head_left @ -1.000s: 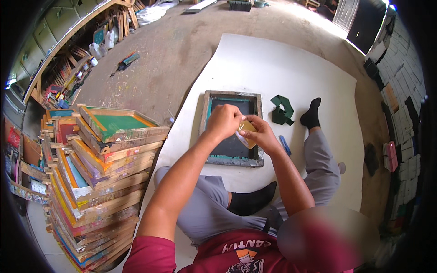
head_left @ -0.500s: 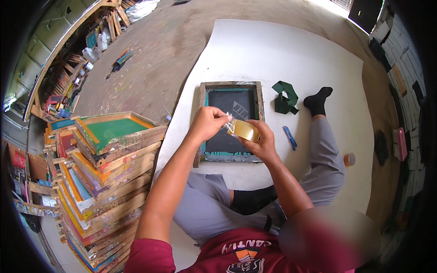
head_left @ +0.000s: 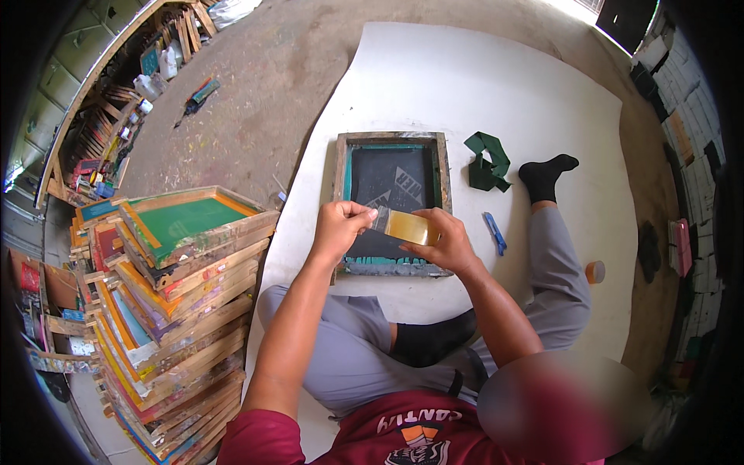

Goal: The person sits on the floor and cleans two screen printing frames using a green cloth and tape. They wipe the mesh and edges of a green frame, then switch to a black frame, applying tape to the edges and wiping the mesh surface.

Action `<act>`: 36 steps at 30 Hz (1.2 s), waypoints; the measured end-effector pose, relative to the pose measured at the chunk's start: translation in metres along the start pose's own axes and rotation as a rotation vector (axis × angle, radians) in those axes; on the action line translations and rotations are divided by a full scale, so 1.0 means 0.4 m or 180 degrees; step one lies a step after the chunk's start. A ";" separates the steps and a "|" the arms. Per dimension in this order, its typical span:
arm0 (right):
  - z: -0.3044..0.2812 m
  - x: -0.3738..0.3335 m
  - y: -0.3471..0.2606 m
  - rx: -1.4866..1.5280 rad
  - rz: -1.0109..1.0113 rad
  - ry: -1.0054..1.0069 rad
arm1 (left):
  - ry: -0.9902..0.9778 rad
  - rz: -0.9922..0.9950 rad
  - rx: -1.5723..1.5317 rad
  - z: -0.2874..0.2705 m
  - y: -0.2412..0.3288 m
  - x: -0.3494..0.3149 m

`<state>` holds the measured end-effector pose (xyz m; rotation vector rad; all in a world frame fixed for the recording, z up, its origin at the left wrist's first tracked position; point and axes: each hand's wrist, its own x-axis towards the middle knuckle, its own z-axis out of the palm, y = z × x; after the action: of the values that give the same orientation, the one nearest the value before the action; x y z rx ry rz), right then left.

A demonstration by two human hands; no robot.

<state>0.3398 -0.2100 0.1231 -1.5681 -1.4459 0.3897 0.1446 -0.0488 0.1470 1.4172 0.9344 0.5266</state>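
My right hand (head_left: 446, 242) is wrapped round a roll of clear yellowish packing tape (head_left: 409, 229). Between the fingertips of my left hand (head_left: 341, 229) is the tape's loose end, and a short clear strip (head_left: 381, 218) runs from there to the roll. Both hands are above a wooden-framed screen printing frame (head_left: 394, 138) with a dark mesh and pale slanted lettering, which lies flat before me. A blue utility knife (head_left: 494, 234) rests to the right of the frame. Beyond it lies a crumpled dark green strip (head_left: 487, 161).
A tall stack of wooden screen frames (head_left: 194, 232) stands close on my left. My outstretched leg (head_left: 554, 263) lies to the right, with a small brown tape roll (head_left: 595, 272) beside it. A white sheet (head_left: 542, 101) covers the floor beneath me.
My left hand has moved down and slightly left. The strip between it and the roll now looks flatter and straighter, and the roll has turned a little.
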 end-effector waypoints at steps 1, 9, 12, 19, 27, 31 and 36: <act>-0.005 0.000 0.001 -0.0004 0.0026 -0.0092 | 0.0020 -0.0020 -0.0074 0.001 -0.009 -0.005; -0.042 -0.048 0.073 -0.0493 0.0099 -0.0458 | 0.0186 -0.0161 -0.0351 -0.015 -0.074 -0.029; -0.089 -0.088 0.115 -0.0510 0.0493 -0.0635 | 0.0362 -0.0337 -0.0439 -0.045 -0.095 -0.027; -0.215 -0.188 0.207 -0.1138 0.1011 -0.1055 | 0.0650 -0.0884 -0.0363 -0.200 -0.303 -0.037; -0.225 -0.257 0.249 -0.1149 0.1042 -0.1202 | 0.0514 -0.0892 0.0664 -0.180 -0.471 -0.059; -0.200 -0.267 0.285 -0.1544 0.0702 -0.1155 | 0.0534 -0.0805 0.1243 -0.166 -0.479 -0.049; -0.174 -0.277 0.303 -0.1768 0.0473 -0.1123 | 0.0770 -0.0633 0.1688 -0.150 -0.492 -0.050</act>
<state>0.4374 -0.3225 0.0249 -2.1393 -1.8175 0.3843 0.0431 -0.0544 -0.0329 1.7276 1.4696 0.3134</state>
